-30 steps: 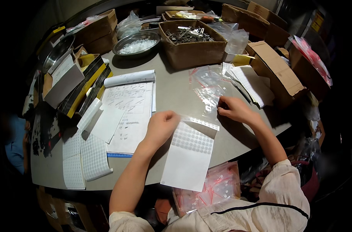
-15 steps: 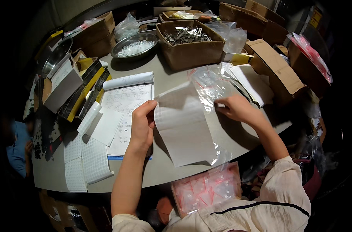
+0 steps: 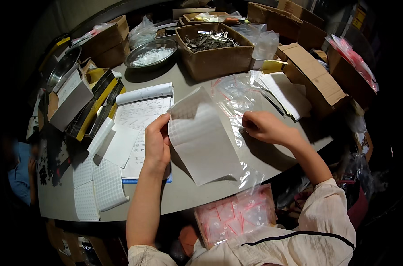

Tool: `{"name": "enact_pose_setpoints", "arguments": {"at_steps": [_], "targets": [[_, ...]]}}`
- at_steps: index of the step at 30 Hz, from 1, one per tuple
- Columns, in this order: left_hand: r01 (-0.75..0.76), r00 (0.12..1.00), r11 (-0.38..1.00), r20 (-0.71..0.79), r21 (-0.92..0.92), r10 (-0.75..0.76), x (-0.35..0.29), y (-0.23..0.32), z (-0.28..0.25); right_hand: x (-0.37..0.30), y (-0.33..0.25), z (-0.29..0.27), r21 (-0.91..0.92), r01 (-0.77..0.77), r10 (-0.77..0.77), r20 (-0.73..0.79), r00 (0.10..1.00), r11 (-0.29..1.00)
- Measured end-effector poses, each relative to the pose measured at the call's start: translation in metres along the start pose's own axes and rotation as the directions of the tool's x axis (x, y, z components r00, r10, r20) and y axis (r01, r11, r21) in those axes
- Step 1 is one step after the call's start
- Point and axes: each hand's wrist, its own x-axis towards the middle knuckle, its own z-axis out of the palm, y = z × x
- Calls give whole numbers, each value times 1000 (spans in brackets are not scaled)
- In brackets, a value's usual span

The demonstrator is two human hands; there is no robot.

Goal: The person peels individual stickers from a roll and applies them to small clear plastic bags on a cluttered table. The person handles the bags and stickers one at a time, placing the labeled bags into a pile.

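My left hand (image 3: 157, 144) pinches the left edge of a white sticker sheet (image 3: 206, 153) between thumb and fingers. Faint rows of round labels show on the sheet, which tilts above the table. To its right, my right hand (image 3: 268, 127) is closed, thumb against curled fingers; what lies between the fingertips, if anything, is too small to make out. Clear zip bags (image 3: 237, 94) with red seal lines and small round stickers lie spread on the table beside and beneath those fingertips. Several more such bags fill a box (image 3: 237, 215) at my lap.
A clipboard with written pages (image 3: 141, 113) and more label sheets (image 3: 106, 186) lie left. Behind stand a metal bowl of clear pieces (image 3: 150, 57) and a cardboard box of metal parts (image 3: 215, 57). Cardboard boxes (image 3: 314, 73) line the right. A person in blue (image 3: 21, 168) is far left.
The sticker sheet and my left hand have shifted slightly left and up. My right hand's fingers have curled in more, still over the bags' edge.
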Motion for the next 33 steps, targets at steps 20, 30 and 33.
{"name": "enact_pose_setpoints", "arguments": {"at_steps": [20, 30, 33], "targets": [[-45, 999, 998, 15, -34, 46, -1, 7, -5, -70, -86, 3, -157, 373, -346, 173, 922, 914], [-317, 948, 858, 142, 404, 284, -12, -17, 7, -37, -63, -31, 206, 323, -243, -337, 910, 924], [-267, 962, 893, 150, 363, 227, -9, -27, 3, -1, -75, -15, -32, 299, -286, -405, 869, 954]]}}
